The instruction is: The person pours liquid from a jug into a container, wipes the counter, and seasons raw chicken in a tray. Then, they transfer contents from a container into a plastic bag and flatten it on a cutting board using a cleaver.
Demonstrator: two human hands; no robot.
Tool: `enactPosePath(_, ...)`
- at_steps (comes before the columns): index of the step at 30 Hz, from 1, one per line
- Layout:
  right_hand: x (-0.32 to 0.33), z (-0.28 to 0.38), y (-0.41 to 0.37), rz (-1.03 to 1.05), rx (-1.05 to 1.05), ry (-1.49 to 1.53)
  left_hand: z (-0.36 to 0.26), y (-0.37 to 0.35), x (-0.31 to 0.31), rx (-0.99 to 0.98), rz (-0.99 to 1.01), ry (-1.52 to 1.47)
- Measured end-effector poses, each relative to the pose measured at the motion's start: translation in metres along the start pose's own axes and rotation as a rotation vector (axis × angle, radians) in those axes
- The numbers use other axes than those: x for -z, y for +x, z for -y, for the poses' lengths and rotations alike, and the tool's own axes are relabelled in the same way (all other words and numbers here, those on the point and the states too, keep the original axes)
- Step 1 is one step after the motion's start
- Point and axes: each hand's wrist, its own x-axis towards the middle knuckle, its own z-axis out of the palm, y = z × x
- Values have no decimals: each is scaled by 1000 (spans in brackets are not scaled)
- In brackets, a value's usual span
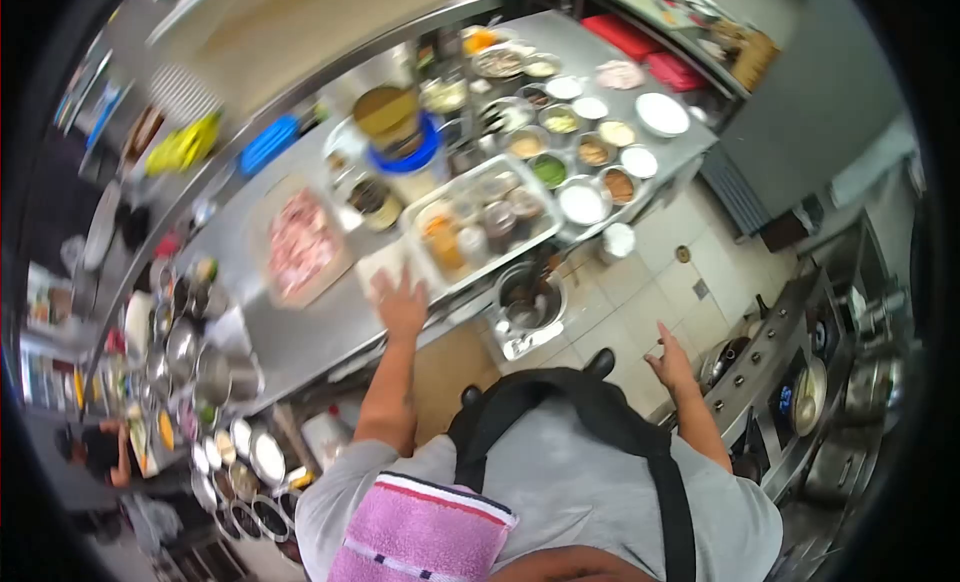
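Observation:
My left hand (402,302) is spread flat over a folded white cloth (378,267) at the counter's front edge. To its left is a clear tub of raw pink meat (300,244). On its other side stands a white tray (555,220) with several small containers and orange food in it. My right hand (672,362) hangs in the air over the floor, thumb and fingers apart and nothing in it. The stove (757,357) with its row of knobs is the thing nearest to that hand.
Several bowls of ingredients, one with green contents (549,170), crowd the counter's right end. A metal pot (530,297) sits low below the tray. A frying pan (808,407) is on the stove. Another person (100,450) works at the far left.

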Motion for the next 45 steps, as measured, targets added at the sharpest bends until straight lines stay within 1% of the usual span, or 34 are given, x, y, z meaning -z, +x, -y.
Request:
enactPosePath(2, 29, -24, 27, -34, 46, 4, -20, -13, 5, 38, -1, -15)
enactPosePath(4, 63, -64, 31, 26, -72, 104, -21, -13, -7, 44, 67, 125)
enactPosePath(5, 80, -90, 38, 18, -63, 95, -25, -8, 2, 61, 130, 188)
enactPosePath(7, 110, -138, 40, 5, -51, 94, -42, -13, 34, 203, 71, 121)
enactPosePath(9, 148, -171, 51, -36, -11, 45, -84, -21, 70, 648, 79, 87)
enactPosePath(11, 187, -191, 64, -13, 34, 8, -111, -71, 52, 779, -281, 98)
enactPosePath(13, 221, -212, 91, 32, 81, -50, -190, -118, 38, 1048, -212, 301)
enactPosePath(14, 238, -219, 117, 4, 117, -60, -178, -156, -40, 992, -232, 447)
enactPosePath(15, 254, -222, 146, -26, 154, -68, -188, -179, -87, 942, -256, 598)
enactPosePath(16, 271, -220, 177, -97, 167, -11, -230, -205, -98, 900, 153, 565)
enactPosePath(17, 289, -214, 212, -167, 183, 44, -276, -215, -105, 744, 640, 401)
enactPosePath(18, 309, -204, 245, -186, 147, 127, -312, -216, -116, 566, 939, 238)
enactPosePath(20, 341, -188, 311, -185, 118, 207, -375, -195, -157, 289, 1243, -27)
enactPosePath(22, 364, -181, 375, -244, 172, 347, -436, -164, -200, 89, 1389, -190)
enactPosePath(23, 370, -189, 400, -234, 178, 346, -464, -146, -222, -6, 1442, -244)
enactPosePath(25, 383, -212, 455, -44, 165, 180, -517, -105, -265, -133, 1461, -289)
enactPosePath(26, 378, -246, 476, 1, 223, 42, -545, -84, -285, -157, 1456, -311)
enactPosePath(27, 366, -299, 499, 37, 285, -100, -582, -59, -292, -156, 1449, -323)
enactPosePath(28, 344, -377, 519, 116, 213, -184, -622, -37, -287, 7, 1427, -357)
enactPosePath(29, 348, -421, 523, 319, 18, -227, -659, -10, -283, 168, 1398, -391)
enactPosePath(30, 331, -501, 518, 269, 6, -331, -692, 12, -281, 174, 1394, -408)
enactPosePath(31, 303, -631, 499, 58, 359, -434, -722, 27, -278, 213, 1415, -427)
enactPosePath(32, 277, -689, 488, 14, 218, -181, -747, 41, -276, 255, 1435, -444)
enactPosePath(33, 339, -698, 454, 294, -162, -211, -771, 56, -263, 271, 1433, -453)
enactPosePath(34, 371, -697, 455, 368, -321, -192, -794, 76, -249, 226, 1540, -465)
enactPosePath(35, 395, -691, 461, 403, -412, -164, -811, 90, -241, 184, 1652, -471)
enactPosePath(36, 415, -691, 472, 426, -459, -150, -831, 108, -223, 182, 1681, -422)
enactPosePath(37, 429, -692, 491, 445, -477, -144, -830, 114, -190, 79, 1539, -570)
enactPosePath(38, 441, -695, 510, 465, -473, -146, -846, 140, -122, -24, 1391, -707)
enactPosePath(39, 450, -700, 535, 487, -459, -155, -865, 161, -128, -15, 1390, -699)
enactPosePath(41, 469, -716, 592, 523, -371, -193, -909, 203, -149, 155, 1897, -234)
enactPosePath(43, 481, -743, 659, 576, -167, -297, -959, 254, -97, 222, 1861, -393)
enactPosePath(44, 480, -762, 702, 612, 53, -413, -972, 271, -80, 311, 1795, -507)
enactPosePath(45, 475, -781, 754, 621, 368, -571, -983, 291, -66, 393, 1706, -624)
